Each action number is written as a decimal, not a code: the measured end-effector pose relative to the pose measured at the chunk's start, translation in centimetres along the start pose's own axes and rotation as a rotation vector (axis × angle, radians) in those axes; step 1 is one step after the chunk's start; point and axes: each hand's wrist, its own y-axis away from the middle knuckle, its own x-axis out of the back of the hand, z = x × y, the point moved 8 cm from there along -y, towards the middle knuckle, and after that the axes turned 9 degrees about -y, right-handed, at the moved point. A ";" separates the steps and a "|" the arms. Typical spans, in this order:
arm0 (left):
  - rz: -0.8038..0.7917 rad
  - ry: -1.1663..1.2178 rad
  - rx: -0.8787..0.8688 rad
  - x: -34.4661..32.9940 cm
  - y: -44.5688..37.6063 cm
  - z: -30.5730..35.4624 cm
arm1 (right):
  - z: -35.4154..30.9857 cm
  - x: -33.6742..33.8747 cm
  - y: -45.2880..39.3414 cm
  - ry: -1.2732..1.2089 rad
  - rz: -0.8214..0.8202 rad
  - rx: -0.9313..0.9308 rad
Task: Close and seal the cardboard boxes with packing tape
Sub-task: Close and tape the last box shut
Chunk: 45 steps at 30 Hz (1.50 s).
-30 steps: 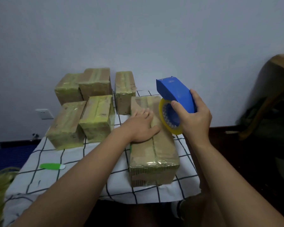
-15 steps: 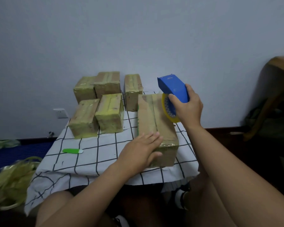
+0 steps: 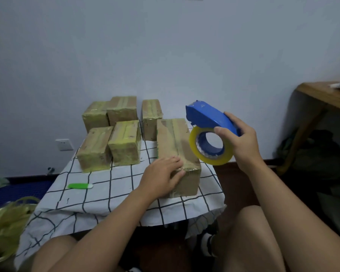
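A long cardboard box [image 3: 173, 140] lies on the checked tablecloth [image 3: 114, 191], a tape strip running along its top seam. My left hand [image 3: 163, 177] rests flat on the box's near end, fingers laid over the top edge. My right hand [image 3: 238, 142] grips a blue tape dispenser [image 3: 208, 116] with a yellowish tape roll [image 3: 210, 148], held in the air just right of the box and apart from it.
Several taped boxes [image 3: 124, 142] stand at the back left of the small table. A green utility knife [image 3: 80, 186] lies on the cloth at the left. Yellow strapping [image 3: 6, 222] is heaped on the floor at left. A wooden table [image 3: 326, 95] stands at right.
The dispenser has lifted off the box's far end and swung right, roll now facing me. My left hand slid back from mid-box to the box's near end.
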 end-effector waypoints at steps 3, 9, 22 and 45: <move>-0.019 0.360 0.359 1.8 -0.4 -0.9 | -0.4 0.5 1.3 -0.045 -0.101 -0.041; -0.256 1.164 0.884 2.9 -0.3 -0.4 | -0.7 0.2 3.5 -0.133 -0.250 -0.068; -0.255 1.416 0.826 4.7 0.2 -0.1 | -1.2 -0.3 4.3 -0.081 -0.382 -0.057; -0.063 0.678 0.908 1.6 2.2 -5.2 | 2.0 1.4 0.4 0.374 -0.655 -0.158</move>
